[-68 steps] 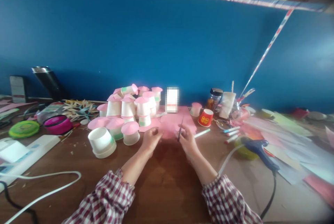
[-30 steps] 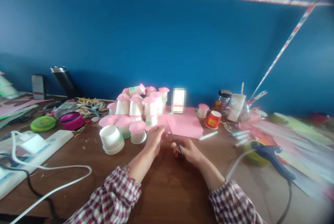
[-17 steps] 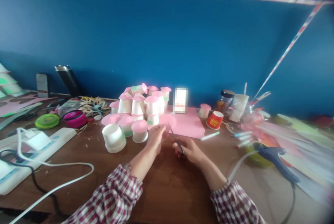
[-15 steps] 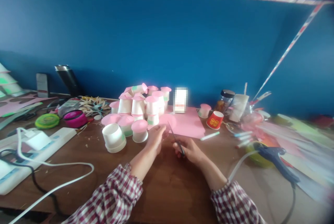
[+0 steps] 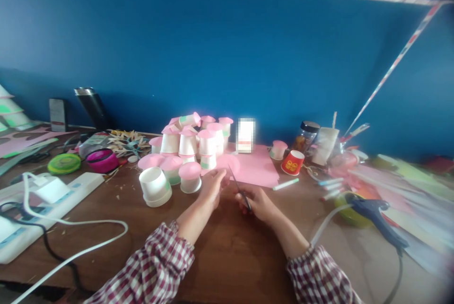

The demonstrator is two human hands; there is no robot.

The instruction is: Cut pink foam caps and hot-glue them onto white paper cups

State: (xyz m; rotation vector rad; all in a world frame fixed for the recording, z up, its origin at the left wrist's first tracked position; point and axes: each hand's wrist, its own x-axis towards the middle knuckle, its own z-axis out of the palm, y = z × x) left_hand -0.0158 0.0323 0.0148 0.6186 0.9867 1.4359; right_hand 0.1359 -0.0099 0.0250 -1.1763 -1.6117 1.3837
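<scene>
My right hand (image 5: 257,202) is closed around a pair of scissors (image 5: 244,197), their blades pointing up and away from me. To its left, my left hand (image 5: 213,188) pinches the near edge of a round pink paper piece (image 5: 229,163). The blade tips lie over or against the edge of that piece; whether they cut into it I cannot tell. Behind it lie pink paper sheets (image 5: 260,164) on the table. Left of my hands stand several white paper cups with pink paper tops (image 5: 189,178), some stacked, and a bare white cup (image 5: 155,186).
A red paper cup (image 5: 292,162) and a marker (image 5: 285,184) stand and lie to the right. A glue gun (image 5: 376,214) with its cord is at the far right. On the left are a white power strip (image 5: 80,188), a trailing cable and a magenta case (image 5: 102,160).
</scene>
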